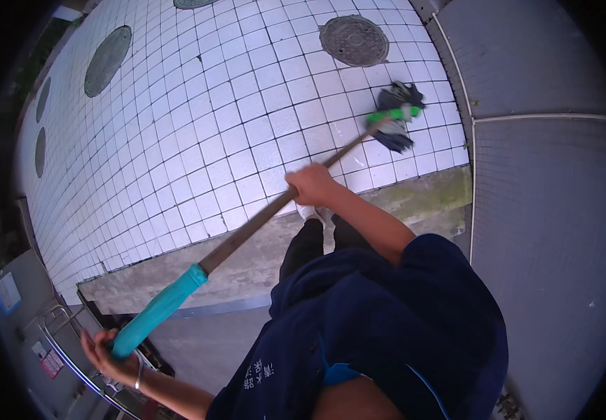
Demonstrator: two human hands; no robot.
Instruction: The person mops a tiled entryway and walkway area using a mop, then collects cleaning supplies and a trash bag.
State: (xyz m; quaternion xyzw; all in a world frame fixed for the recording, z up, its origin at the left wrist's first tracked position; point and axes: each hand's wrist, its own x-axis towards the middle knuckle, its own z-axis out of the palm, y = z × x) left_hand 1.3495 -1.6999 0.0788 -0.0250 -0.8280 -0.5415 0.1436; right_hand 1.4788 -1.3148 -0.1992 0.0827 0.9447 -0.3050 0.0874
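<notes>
- Navy shirt (401, 315), lower centre.
- Mop (254, 226): teal grip (159, 311), brown handle (233, 246), green-and-dark head (402, 113).
- Left hand (121, 367), lower left: fingers half-spread, touching grip.
- Right hand (315, 184), centre: fingers wrap handle.

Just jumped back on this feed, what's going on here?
A person is handling a long mop. The right hand is closed around its brown shaft, while the left hand is at the far end of the teal grip; how firmly it holds is hard to tell. The dark mop head is out over the white tiles, ahead and to the right, near a round cover.
</notes>
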